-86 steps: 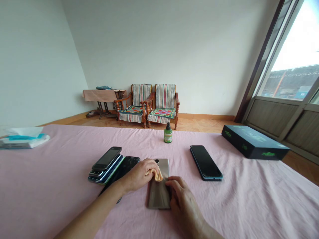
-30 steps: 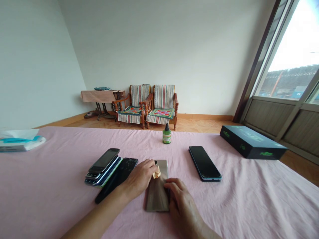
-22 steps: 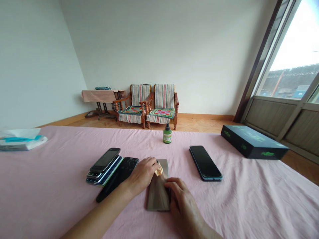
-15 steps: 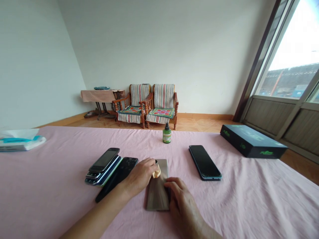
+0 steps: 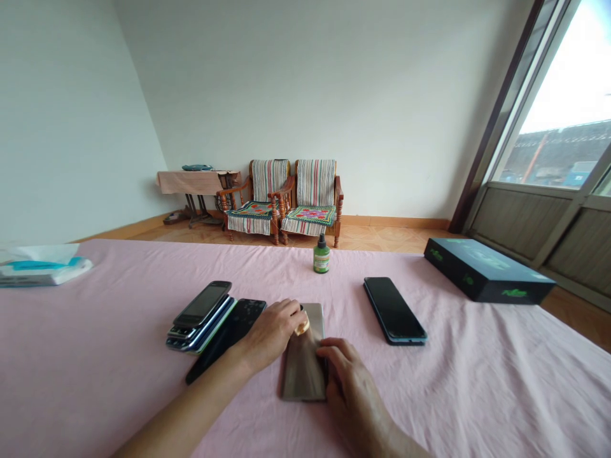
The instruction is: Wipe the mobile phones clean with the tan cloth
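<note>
A gold-backed phone (image 5: 305, 369) lies face down on the pink tablecloth (image 5: 95, 356) in front of me. My left hand (image 5: 270, 334) is closed on a small yellow cloth (image 5: 301, 328) and presses it on the phone's upper left part. My right hand (image 5: 351, 388) rests its fingers on the phone's right edge, holding it flat. A stack of phones (image 5: 200, 316) and a black phone (image 5: 238, 321) lie just left of my left hand.
Another dark phone (image 5: 394, 310) lies to the right. A small green spray bottle (image 5: 321, 255) stands behind. A black box (image 5: 487, 270) sits at the far right, a tissue pack (image 5: 41, 266) at the far left. Two chairs (image 5: 286, 200) stand by the wall.
My left hand has rubbed the cloth in small strokes over the phone's upper part and now bunches it tighter. The right hand has stayed on the phone's edge.
</note>
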`<state>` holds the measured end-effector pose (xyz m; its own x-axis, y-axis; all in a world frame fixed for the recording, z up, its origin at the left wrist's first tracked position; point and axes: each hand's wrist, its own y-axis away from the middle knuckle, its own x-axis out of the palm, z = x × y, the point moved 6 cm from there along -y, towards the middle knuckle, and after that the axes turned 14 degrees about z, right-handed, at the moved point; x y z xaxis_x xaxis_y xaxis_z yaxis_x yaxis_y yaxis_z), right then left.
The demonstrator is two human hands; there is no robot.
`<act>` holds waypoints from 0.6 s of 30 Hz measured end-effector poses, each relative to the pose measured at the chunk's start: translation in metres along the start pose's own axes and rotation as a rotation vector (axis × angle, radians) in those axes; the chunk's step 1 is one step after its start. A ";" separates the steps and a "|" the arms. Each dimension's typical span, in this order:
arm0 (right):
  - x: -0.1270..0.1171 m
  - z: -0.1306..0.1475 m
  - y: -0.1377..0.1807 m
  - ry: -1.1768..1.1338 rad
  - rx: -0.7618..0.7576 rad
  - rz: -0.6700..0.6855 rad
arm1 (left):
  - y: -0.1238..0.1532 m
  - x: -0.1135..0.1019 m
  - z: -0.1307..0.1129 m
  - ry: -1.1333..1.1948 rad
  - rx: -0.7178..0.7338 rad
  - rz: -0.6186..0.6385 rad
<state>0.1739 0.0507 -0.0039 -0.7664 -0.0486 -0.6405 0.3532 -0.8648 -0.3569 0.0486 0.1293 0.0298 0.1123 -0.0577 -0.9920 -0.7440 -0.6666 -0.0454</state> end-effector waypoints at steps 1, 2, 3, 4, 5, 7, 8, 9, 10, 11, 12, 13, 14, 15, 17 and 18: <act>0.000 0.000 0.000 -0.001 -0.004 0.000 | 0.000 0.001 0.000 0.003 -0.008 -0.002; 0.000 0.000 0.000 -0.002 -0.008 0.000 | -0.001 0.001 0.000 0.006 -0.015 -0.003; 0.000 0.001 0.000 -0.002 -0.013 -0.003 | -0.001 0.001 -0.001 0.011 -0.021 -0.003; 0.000 0.001 0.000 -0.003 -0.017 -0.005 | -0.001 0.000 -0.002 0.015 -0.024 -0.003; 0.000 0.001 0.000 -0.005 -0.020 -0.007 | 0.000 0.000 -0.002 0.021 -0.025 -0.001; -0.001 0.001 0.000 -0.007 -0.016 -0.005 | 0.002 -0.002 -0.003 0.033 -0.020 0.010; 0.000 0.001 -0.001 -0.007 -0.012 0.002 | 0.004 -0.002 -0.003 0.039 -0.018 0.017; 0.000 0.001 -0.001 -0.007 -0.006 0.013 | 0.005 -0.002 -0.002 0.045 -0.018 0.022; 0.000 0.001 -0.001 -0.006 -0.001 0.021 | 0.006 -0.003 -0.002 0.052 -0.021 0.026; 0.000 0.001 -0.001 -0.005 0.003 0.026 | 0.008 -0.002 -0.001 0.058 -0.028 0.027; 0.000 0.002 -0.001 -0.006 0.005 0.026 | 0.009 -0.002 0.000 0.063 -0.038 0.026; 0.000 0.002 -0.001 -0.005 0.003 0.023 | 0.010 -0.002 0.000 0.068 -0.049 0.024; -0.001 0.002 0.000 -0.005 0.002 0.019 | 0.010 -0.002 0.000 0.072 -0.060 0.022; -0.001 0.002 0.000 -0.004 0.000 0.015 | 0.010 -0.002 0.000 0.075 -0.072 0.020; -0.001 0.002 0.001 -0.004 -0.001 0.013 | 0.011 -0.003 -0.002 0.078 -0.103 0.016; -0.001 0.002 0.001 -0.003 0.001 0.013 | 0.011 -0.003 -0.003 0.079 -0.122 0.013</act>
<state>0.1736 0.0492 -0.0028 -0.7633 -0.0615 -0.6431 0.3628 -0.8644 -0.3481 0.0422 0.1197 0.0329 0.1588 -0.1220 -0.9797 -0.6607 -0.7505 -0.0136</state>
